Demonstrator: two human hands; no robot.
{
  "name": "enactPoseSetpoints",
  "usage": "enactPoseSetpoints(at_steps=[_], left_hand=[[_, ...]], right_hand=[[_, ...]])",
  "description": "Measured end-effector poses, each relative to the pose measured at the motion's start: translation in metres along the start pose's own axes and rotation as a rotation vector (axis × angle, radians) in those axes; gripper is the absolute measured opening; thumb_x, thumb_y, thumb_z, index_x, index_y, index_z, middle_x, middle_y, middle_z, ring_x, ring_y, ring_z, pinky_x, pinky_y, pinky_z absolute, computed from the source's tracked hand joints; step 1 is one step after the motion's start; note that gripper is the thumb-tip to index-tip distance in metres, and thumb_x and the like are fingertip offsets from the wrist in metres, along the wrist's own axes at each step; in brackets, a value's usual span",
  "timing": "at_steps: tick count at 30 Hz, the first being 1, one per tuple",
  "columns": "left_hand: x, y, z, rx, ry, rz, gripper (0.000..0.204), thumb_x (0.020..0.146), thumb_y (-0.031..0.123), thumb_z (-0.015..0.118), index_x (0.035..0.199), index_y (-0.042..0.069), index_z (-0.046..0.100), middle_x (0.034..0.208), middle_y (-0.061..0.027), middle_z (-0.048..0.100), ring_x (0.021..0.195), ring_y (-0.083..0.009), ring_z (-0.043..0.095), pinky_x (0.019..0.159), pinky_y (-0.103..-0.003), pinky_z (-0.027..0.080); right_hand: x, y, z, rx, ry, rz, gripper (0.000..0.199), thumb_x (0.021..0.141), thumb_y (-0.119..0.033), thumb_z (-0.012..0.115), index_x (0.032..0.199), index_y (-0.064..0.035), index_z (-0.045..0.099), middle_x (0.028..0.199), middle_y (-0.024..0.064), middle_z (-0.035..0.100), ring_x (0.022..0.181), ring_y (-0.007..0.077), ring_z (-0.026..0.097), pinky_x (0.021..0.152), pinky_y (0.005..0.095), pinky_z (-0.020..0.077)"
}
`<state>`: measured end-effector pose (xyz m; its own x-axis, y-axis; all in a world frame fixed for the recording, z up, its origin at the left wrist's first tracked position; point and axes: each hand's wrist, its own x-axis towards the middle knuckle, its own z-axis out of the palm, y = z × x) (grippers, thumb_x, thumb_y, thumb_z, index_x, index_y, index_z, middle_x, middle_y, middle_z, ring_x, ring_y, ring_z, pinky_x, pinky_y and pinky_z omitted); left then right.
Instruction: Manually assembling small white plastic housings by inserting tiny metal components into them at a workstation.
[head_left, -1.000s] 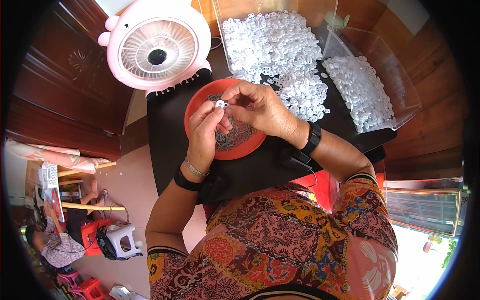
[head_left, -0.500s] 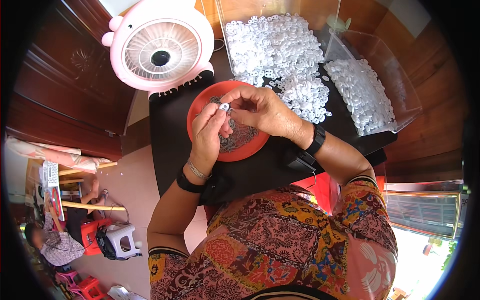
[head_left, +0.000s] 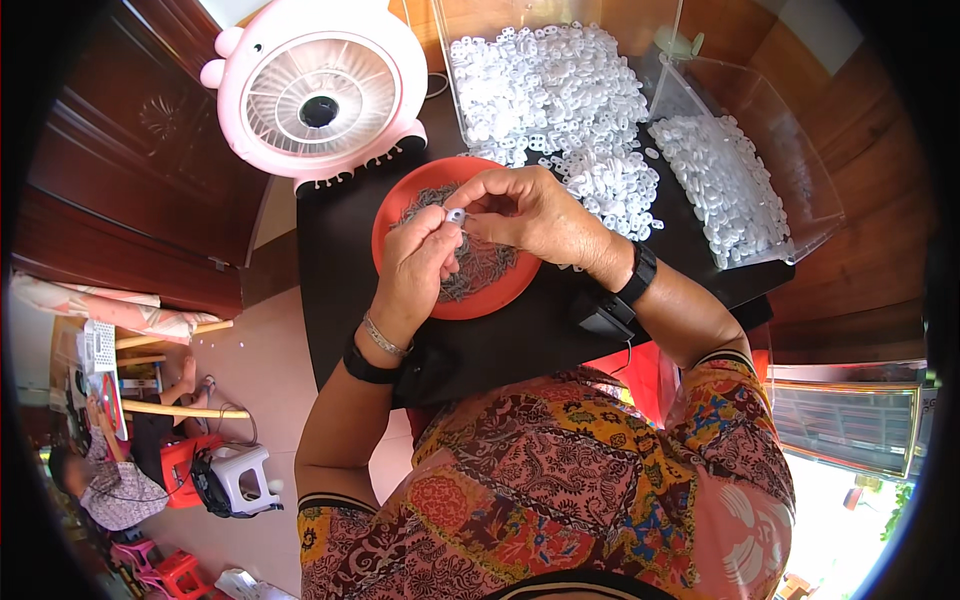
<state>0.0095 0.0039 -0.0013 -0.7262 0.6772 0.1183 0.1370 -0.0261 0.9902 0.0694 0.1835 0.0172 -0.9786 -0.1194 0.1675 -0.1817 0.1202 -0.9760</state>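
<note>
My left hand [head_left: 412, 262] pinches a small white oval plastic piece [head_left: 456, 215] with a dark hole between thumb and forefinger. Close against it on the right, my right hand [head_left: 545, 215] has its thumb and forefinger pinched together at the piece's edge. What the right fingertips hold is too small and hidden to make out. Both hands are above an orange-red bowl [head_left: 500, 303], where many thin grey pieces [head_left: 480, 275] lie loose. Behind the right hand a heap of white oval pieces [head_left: 615, 190] spreads on the dark table [head_left: 470, 360].
A clear bin [head_left: 455, 85] full of white ovals stands at the back, and another clear bin [head_left: 815, 215] of them at the right. A pink animal-shaped fan [head_left: 318, 100] stands back left. A black device [head_left: 607, 315] lies near my right wrist. A person [head_left: 120, 490] sits far left.
The white piece and my left fingertips have shifted slightly right. Both hands stay together over the bowl, and the right hand keeps its pinch.
</note>
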Motion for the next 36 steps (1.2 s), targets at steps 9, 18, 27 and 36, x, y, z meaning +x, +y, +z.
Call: enactPoseSetpoints(at_steps=[9,18,27,36], left_hand=[[0.0,-0.0026,0.004,-0.132,-0.01,0.055,0.028,0.097,0.022,0.047,0.083,0.0,0.055,0.066,-0.001,0.052,0.06,-0.0085,0.052,0.053,-0.021,0.039],[-0.0009,-0.0024,0.0048,-0.073,0.023,0.071,0.026,0.097,0.021,0.048,0.082,0.0,0.054,0.063,-0.0005,0.05,0.055,-0.0074,0.049,0.051,-0.021,0.037],[0.0002,-0.0044,0.0029,-0.099,-0.007,0.095,0.025,0.096,0.019,0.047,0.081,0.0,0.054,0.063,-0.0003,0.051,0.055,-0.0072,0.049,0.051,-0.021,0.039],[-0.003,0.0021,0.0015,-0.087,-0.004,-0.022,0.027,0.095,0.021,0.047,0.096,-0.003,0.061,0.06,-0.0009,0.05,0.055,-0.0082,0.05,0.05,-0.02,0.039]], right_hand=[[0.0011,-0.0016,-0.0039,0.154,-0.058,0.033,0.022,0.087,0.002,0.061,0.109,0.0004,0.064,0.096,0.0038,0.066,0.092,0.0089,0.06,0.084,0.0243,0.0489],[0.0002,-0.0033,-0.0037,0.038,-0.043,-0.032,0.023,0.087,0.002,0.062,0.11,-0.0001,0.064,0.095,0.0029,0.066,0.088,0.0084,0.06,0.081,0.0236,0.0497],[-0.0006,-0.0044,-0.0009,0.054,-0.034,-0.059,0.023,0.086,-0.001,0.065,0.109,-0.0015,0.065,0.094,0.002,0.067,0.088,0.0081,0.06,0.08,0.0241,0.0496],[-0.0012,-0.0083,0.0006,-0.306,-0.009,-0.194,0.028,0.079,-0.004,0.073,0.106,-0.0047,0.066,0.094,0.0027,0.068,0.087,0.0106,0.062,0.08,0.0255,0.0499]])
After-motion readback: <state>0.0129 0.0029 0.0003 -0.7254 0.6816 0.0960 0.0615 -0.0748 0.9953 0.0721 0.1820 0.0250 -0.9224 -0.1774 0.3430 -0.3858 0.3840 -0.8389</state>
